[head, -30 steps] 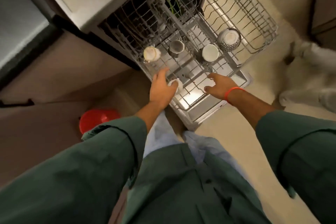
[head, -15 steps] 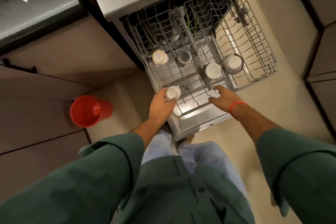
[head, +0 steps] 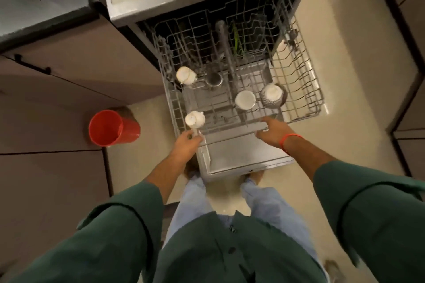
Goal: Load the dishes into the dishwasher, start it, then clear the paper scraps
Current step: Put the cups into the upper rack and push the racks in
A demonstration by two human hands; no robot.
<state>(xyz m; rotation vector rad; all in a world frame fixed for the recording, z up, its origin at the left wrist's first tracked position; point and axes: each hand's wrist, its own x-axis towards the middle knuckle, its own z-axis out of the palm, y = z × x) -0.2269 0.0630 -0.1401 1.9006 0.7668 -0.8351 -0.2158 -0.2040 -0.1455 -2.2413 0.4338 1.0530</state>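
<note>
White cups: five in rack. Left hand, right hand fingers curled on rack edge.

Open wire floor lies in the rack between the near white cup and the two upturned cups at right. Upright tines crowd the rear; a red bucket stands left on the floor.

Both hands, left & right, grip the front of rack; white cup just above left.
</note>
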